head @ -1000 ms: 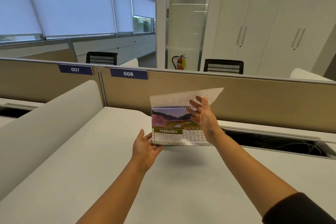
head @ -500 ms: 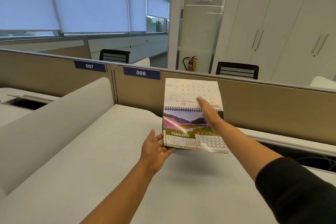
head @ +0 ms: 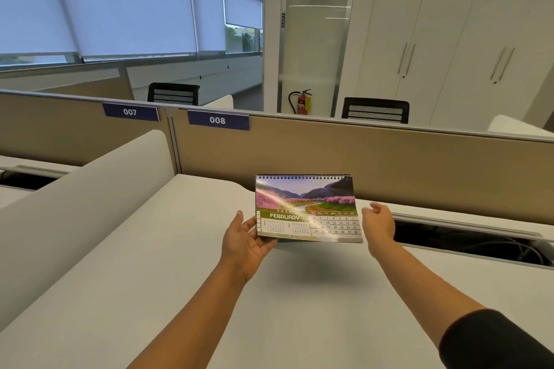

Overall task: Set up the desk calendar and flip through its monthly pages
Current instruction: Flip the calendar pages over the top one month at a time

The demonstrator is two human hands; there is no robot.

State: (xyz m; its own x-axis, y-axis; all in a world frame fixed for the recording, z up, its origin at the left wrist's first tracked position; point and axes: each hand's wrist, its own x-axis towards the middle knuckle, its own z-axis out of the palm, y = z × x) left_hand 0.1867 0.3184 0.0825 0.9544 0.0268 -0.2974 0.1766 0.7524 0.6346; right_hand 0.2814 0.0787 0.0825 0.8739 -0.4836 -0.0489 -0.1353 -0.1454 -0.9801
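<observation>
A spiral-bound desk calendar (head: pixel 305 208) stands near the back of the white desk (head: pixel 186 293). It shows the FEBRUARY page, with a picture of pink trees and hills above the date grid. My left hand (head: pixel 244 241) holds its lower left corner, palm up, with fingers under the base. My right hand (head: pixel 378 223) hovers just off the calendar's right edge with fingers spread, not touching it.
A tan partition (head: pixel 389 159) with labels 007 and 008 runs behind the desk. An open cable trough (head: pixel 467 241) lies at the right, behind my right hand. A rounded white divider (head: pixel 90 201) rises on the left. Black chairs and a fire extinguisher (head: pixel 301 102) stand beyond the partition.
The previous page, lifted by my right hand, has gone over the spiral to the back. My right hand let go and moved down to the calendar's right side.
</observation>
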